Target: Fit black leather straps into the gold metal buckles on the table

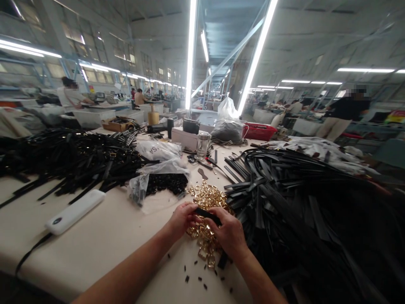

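Note:
Between my two hands a black strap is stretched over a heap of gold metal buckles. My left hand pinches its left end with fingers closed. My right hand grips the strap farther along, thumb toward me. Whether a buckle sits on the strap is hidden by the fingers. Several small black pieces lie scattered on the table just below the buckles. To the right spreads a large pile of black straps. Behind my left hand, an opened plastic bag spills small black parts.
A white power bank with a black cord lies on the pale table. More black straps with gold fittings are heaped at left. A glass jar, a white box and a red basket stand farther back. Other people work beyond.

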`<action>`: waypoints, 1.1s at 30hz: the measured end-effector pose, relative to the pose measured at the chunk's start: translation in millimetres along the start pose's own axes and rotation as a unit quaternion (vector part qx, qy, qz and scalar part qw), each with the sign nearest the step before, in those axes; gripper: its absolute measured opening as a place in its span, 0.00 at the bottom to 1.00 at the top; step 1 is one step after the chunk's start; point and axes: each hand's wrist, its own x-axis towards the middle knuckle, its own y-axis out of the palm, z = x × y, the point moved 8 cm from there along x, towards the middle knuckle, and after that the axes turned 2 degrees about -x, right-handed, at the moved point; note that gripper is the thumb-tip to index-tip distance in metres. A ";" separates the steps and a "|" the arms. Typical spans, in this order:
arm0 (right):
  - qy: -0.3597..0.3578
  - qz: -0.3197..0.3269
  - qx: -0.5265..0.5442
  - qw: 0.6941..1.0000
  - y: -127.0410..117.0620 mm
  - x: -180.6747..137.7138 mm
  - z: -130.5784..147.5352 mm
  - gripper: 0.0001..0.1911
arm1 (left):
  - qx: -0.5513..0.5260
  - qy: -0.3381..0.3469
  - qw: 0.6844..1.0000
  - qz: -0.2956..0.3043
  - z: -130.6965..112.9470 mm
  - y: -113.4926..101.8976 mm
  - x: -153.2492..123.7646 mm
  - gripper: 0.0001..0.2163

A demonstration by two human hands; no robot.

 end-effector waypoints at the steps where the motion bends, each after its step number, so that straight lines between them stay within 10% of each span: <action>1: -0.006 0.002 0.002 1.000 0.0 -0.2 1.9 0.09 | -0.006 -0.003 1.000 0.002 0.5 0.7 -0.1 0.11; 33: -0.017 0.000 -0.071 0.997 -15.9 0.6 17.5 0.05 | -0.106 -0.052 0.993 0.028 20.1 13.1 -3.6 0.10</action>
